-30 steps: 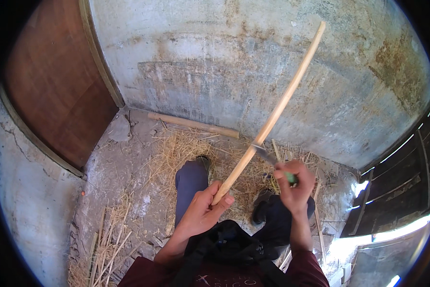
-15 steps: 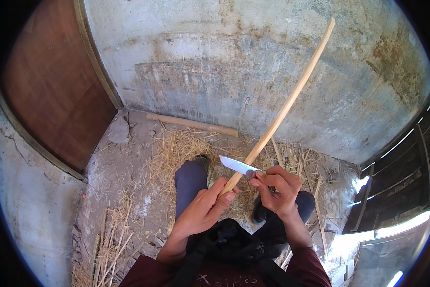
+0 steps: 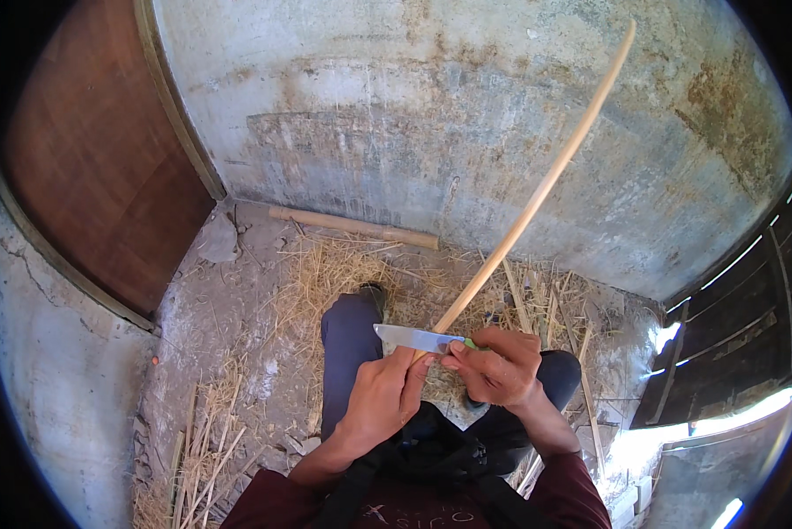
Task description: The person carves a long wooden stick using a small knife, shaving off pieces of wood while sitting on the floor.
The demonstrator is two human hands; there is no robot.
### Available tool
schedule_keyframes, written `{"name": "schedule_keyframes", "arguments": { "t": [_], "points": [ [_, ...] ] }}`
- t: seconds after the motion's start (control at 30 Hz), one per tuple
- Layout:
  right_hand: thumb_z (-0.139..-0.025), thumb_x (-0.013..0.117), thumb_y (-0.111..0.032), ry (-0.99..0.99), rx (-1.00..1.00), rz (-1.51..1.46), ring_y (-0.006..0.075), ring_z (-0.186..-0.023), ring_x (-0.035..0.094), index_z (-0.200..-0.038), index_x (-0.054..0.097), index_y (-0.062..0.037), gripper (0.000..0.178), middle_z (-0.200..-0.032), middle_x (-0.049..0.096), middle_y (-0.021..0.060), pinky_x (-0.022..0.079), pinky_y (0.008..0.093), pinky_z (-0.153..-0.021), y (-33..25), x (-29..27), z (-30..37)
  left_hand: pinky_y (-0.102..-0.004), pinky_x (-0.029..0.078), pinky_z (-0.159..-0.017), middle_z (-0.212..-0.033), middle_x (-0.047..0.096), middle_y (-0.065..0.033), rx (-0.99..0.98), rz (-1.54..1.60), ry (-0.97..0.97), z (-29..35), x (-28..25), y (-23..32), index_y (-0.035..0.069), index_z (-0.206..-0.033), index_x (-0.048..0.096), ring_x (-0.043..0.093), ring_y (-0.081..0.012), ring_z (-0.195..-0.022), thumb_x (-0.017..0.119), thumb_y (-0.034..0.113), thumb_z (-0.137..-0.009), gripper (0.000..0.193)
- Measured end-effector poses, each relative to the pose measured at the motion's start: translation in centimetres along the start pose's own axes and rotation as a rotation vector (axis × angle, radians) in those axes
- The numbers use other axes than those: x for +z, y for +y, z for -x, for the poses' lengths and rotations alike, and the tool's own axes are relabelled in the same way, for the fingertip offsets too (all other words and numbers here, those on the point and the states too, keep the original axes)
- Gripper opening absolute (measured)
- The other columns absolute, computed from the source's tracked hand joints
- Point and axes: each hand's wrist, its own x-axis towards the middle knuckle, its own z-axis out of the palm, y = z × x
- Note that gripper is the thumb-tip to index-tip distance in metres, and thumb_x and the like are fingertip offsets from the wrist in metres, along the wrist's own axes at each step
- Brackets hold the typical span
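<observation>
A long, pale wooden stick (image 3: 537, 196) rises from my lap toward the upper right, slightly curved in this wide view. My left hand (image 3: 381, 394) is closed round its lower end. In my right hand (image 3: 499, 365) is a knife (image 3: 413, 338), gripped by its handle, of which a bit of green shows. The blade points left and lies across the stick just above my left fingers. My right fingertips are close beside the left thumb; whether they touch cannot be made out.
Pale shavings (image 3: 334, 273) litter the floor around my feet. A round pole (image 3: 352, 227) lies along the base of the stained wall (image 3: 343, 159). Thin strips (image 3: 206, 467) are heaped at lower left. A brown door (image 3: 105, 150) stands at left, dark slatted boards (image 3: 731, 326) at right.
The knife has come down the stick toward my left hand, its blade now more level. The stick's far end has shifted up and right, and my right hand has moved lower and nearer the left.
</observation>
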Motion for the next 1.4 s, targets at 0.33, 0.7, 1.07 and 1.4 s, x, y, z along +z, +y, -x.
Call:
{"name": "schedule_keyframes", "arguments": {
  "t": [0.33,0.7,1.07,1.4],
  "points": [
    [-0.079,0.094,-0.011,0.099,0.052,0.073,0.0172,-0.050,0.061,-0.088,0.075,-0.0076,0.022,-0.071,0.066,0.0087,0.044,0.0309,-0.042,0.6,-1.9,-1.7,-0.0470,0.049,-0.052,-0.072,0.064,-0.0214,0.035,-0.022,0.030,0.7,0.2,0.3,0.001,-0.115,0.060,0.067,-0.0426,-0.062,0.062,0.010,-0.108,0.012],
    [-0.077,0.095,-0.018,-0.039,-0.037,0.035,0.0157,-0.051,0.060,-0.093,0.078,-0.0108,0.025,-0.071,0.065,0.0036,0.043,0.0299,-0.043,0.1,-0.7,-1.1,-0.0421,0.048,-0.056,-0.076,0.066,-0.0189,-0.106,0.268,-0.127,0.3,-0.4,0.5,-0.002,-0.123,0.059,0.067,-0.0369,-0.061,0.055,0.013,-0.112,0.019],
    [-0.076,0.095,-0.015,0.014,-0.056,0.082,0.0164,-0.052,0.061,-0.096,0.080,-0.0096,0.025,-0.073,0.063,0.0031,0.044,0.0308,-0.044,0.4,-0.9,-1.4,-0.0451,0.044,-0.052,-0.069,0.060,-0.0218,-0.026,0.146,-0.011,0.4,-0.1,1.1,-0.003,-0.116,0.055,0.064,-0.0437,-0.059,0.058,0.013,-0.111,0.017],
    [-0.085,0.089,-0.005,0.072,0.091,0.106,0.0200,-0.057,0.068,-0.084,0.069,-0.0003,0.020,-0.071,0.070,0.0126,0.047,0.0286,-0.048,2.8,-3.1,-3.0,-0.0441,0.039,-0.048,-0.063,0.050,-0.0190,-0.095,0.116,-0.033,1.3,-0.4,0.8,0.001,-0.102,0.050,0.055,-0.0406,-0.051,0.058,0.013,-0.112,0.017]
  ]
}}
